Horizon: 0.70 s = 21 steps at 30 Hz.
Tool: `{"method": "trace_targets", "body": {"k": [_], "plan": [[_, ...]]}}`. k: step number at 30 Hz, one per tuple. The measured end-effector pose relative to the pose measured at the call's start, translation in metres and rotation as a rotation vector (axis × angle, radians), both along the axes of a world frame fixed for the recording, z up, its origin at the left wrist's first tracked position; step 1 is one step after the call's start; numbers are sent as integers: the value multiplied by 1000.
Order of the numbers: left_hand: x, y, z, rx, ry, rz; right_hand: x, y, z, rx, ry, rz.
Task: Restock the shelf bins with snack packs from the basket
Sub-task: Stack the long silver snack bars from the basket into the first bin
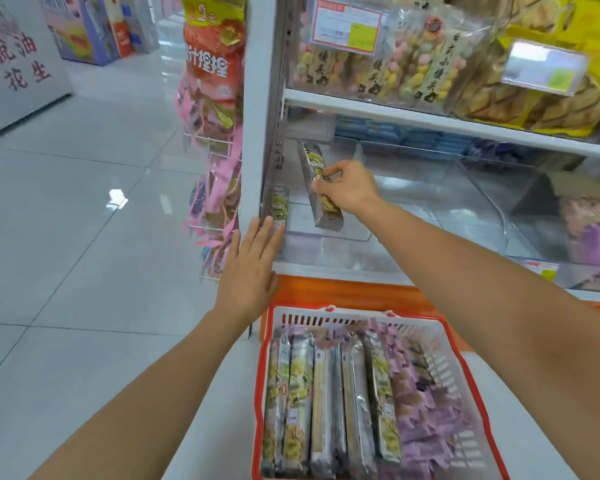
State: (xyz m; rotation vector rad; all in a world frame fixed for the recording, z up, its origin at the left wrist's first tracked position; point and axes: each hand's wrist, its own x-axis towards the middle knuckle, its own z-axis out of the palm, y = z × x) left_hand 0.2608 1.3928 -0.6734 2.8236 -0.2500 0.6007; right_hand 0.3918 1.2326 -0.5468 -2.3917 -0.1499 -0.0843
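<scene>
A red and white basket (329, 311) stands on the floor below me, filled with several long silver snack packs (323, 414) and purple packs (420, 410). My right hand (347, 188) grips one long silver snack pack (317, 183) inside the clear shelf bin (343, 235), holding it tilted on its edge. Another silver pack (276, 204) stands against the bin's left wall. My left hand (250, 268) is flat with straight fingers, its fingertips touching the bin's front left corner beside that pack.
The neighbouring clear bin (492, 202) to the right holds purple packs (593, 230) at its far end. The upper shelf (430, 117) carries bags of coloured snacks. A rack of hanging pink and red bags (212, 133) juts out left of the shelf; tiled floor lies left.
</scene>
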Motion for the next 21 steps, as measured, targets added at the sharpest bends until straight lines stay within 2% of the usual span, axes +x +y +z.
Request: {"method": "trace_targets", "body": {"k": [10, 21], "plan": [[12, 5, -27, -63, -126, -54, 28, 31, -52, -309, 186, 29], [11, 5, -25, -64, -135, -40, 34, 40, -62, -240, 391, 142]]}}
